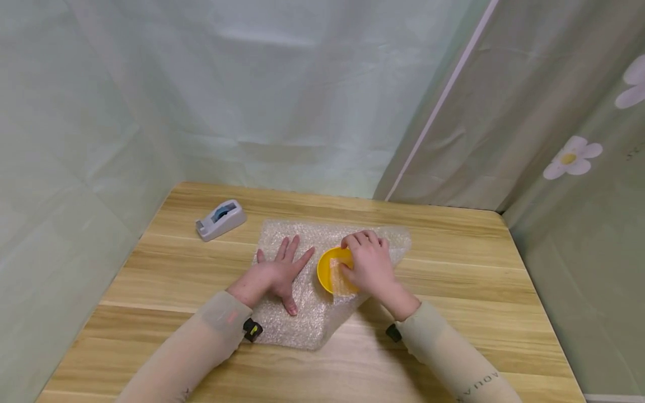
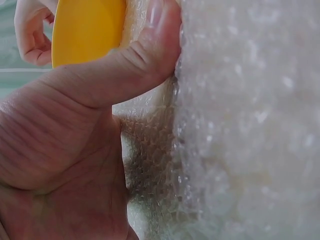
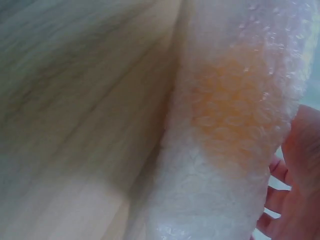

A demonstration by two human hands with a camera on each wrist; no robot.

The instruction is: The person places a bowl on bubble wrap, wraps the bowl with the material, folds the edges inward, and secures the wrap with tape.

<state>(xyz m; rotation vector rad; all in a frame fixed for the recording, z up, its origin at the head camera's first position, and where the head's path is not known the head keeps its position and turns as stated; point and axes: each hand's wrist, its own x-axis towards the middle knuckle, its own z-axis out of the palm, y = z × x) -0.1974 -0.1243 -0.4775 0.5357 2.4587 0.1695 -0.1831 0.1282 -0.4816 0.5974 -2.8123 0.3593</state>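
A yellow bowl (image 1: 325, 270) stands on a sheet of bubble wrap (image 1: 302, 330), whose right front corner is folded up over the bowl's rim and into it. My left hand (image 1: 284, 274) presses on the sheet left of the bowl, fingers spread. With curled fingers my right hand (image 1: 372, 266) grips the folded wrap at the bowl's right rim, thumb inside the bowl. In the left wrist view the bowl (image 2: 90, 32) shows beyond the left thumb. The right wrist view shows the bowl's yellow through the raised wrap (image 3: 200, 205), with the right hand (image 3: 302, 175) behind its edge.
A pale tape dispenser (image 1: 221, 220) with a blue core stands at the back left of the wooden table (image 1: 453, 257). Curtains (image 1: 302, 112) hang behind the table and along its sides, close to its edges.
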